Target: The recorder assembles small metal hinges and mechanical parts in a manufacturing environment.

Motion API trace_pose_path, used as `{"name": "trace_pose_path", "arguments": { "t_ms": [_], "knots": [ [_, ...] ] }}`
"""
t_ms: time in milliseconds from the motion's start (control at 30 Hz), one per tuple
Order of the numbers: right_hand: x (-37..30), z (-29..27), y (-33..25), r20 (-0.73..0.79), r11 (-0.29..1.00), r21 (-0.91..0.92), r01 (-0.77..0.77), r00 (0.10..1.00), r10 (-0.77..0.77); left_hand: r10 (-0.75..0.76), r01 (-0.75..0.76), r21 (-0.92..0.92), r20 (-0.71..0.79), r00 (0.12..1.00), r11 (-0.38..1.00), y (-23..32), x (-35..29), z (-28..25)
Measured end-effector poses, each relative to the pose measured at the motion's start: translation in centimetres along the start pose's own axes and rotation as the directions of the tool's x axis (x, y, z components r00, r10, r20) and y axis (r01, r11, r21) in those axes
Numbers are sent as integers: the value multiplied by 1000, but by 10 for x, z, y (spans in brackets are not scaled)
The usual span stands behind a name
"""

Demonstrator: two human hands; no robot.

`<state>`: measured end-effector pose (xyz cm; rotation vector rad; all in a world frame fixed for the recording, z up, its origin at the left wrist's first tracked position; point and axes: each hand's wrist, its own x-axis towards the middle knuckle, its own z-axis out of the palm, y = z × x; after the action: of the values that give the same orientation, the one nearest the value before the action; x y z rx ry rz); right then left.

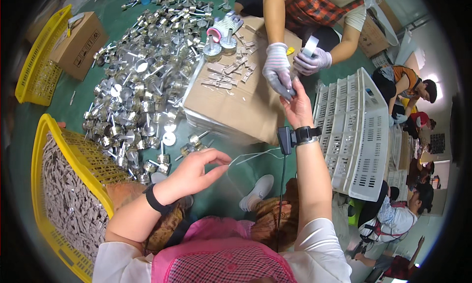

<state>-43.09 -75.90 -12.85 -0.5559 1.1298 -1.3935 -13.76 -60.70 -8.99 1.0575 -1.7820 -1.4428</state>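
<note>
My left hand is raised above the floor in front of me, its fingers curved and the thumb apart from them. By its fingertips hangs a thin clear strand that loops toward my right wrist; whether the hand touches it I cannot make out. My right hand reaches forward over the carton's right edge. Its thumb and fingers close on a small grey piece, which a co-worker's gloved hand also touches. In the other gloved hand the co-worker holds a white roll, probably tape.
A cardboard carton bears several beige clips, metal stemmed parts and a striped glove. Metal parts are heaped at left. A yellow basket holds many clips; a white crate stands right. Other people sit beyond.
</note>
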Motion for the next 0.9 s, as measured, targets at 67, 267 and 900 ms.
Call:
{"name": "trace_pose_path", "arguments": {
  "t_ms": [67,267,900],
  "knots": [
    [-6,2,3,8,1000,14,-25,1000,25,-2,2,-2,1,1000,1000,1,-2,0],
    [-28,-8,14,8,982,-12,-186,983,186,52,-52,2,-13,999,999,4,-3,6],
    [-102,-62,-9,-36,966,-242,-86,996,80,-97,93,-259,-1,995,961,-2,56,85]
  ]
}}
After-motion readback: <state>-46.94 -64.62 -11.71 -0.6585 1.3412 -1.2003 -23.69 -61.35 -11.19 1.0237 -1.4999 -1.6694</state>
